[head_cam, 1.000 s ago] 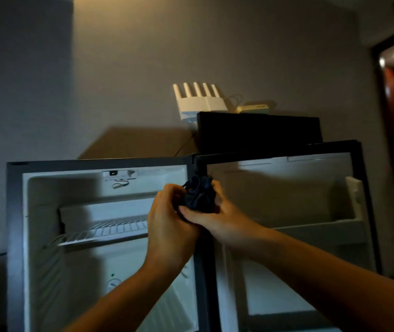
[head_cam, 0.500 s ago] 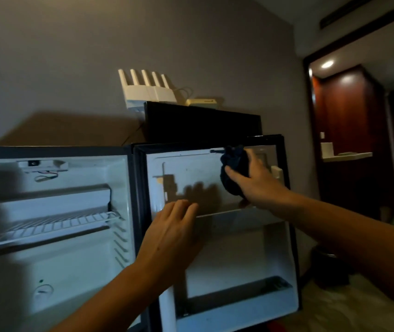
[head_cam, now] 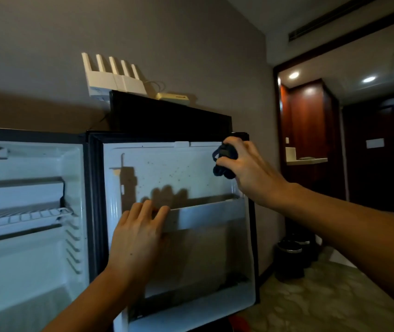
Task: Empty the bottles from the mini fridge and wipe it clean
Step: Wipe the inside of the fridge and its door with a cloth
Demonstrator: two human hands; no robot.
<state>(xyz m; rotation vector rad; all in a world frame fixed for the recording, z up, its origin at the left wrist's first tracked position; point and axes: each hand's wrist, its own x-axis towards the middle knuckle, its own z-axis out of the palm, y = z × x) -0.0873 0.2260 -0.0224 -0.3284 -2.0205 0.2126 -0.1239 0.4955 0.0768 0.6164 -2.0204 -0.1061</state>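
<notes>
The mini fridge (head_cam: 30, 255) stands open, its white inside lit and holding no bottles that I can see; a wire shelf (head_cam: 23, 215) crosses it. Its door (head_cam: 167, 173) swings out to the right, inner face towards me, with small dark specks on the upper panel. My right hand (head_cam: 246, 168) grips a bunched dark blue cloth (head_cam: 223, 161) against the door's top right corner. My left hand (head_cam: 138, 236) rests flat, fingers straight, on the left end of the door's upper rack (head_cam: 205, 215).
A white router (head_cam: 112, 75) with several antennas and a small beige box (head_cam: 173, 98) sit on a black unit (head_cam: 167, 116) behind the fridge. Dark bins (head_cam: 289, 257) stand on the floor right of the door. A doorway opens at far right.
The view has swung right, from the fridge interior to the door. My right hand carried the cloth from the door's upper middle to its top right corner. My left hand stays on the rack.
</notes>
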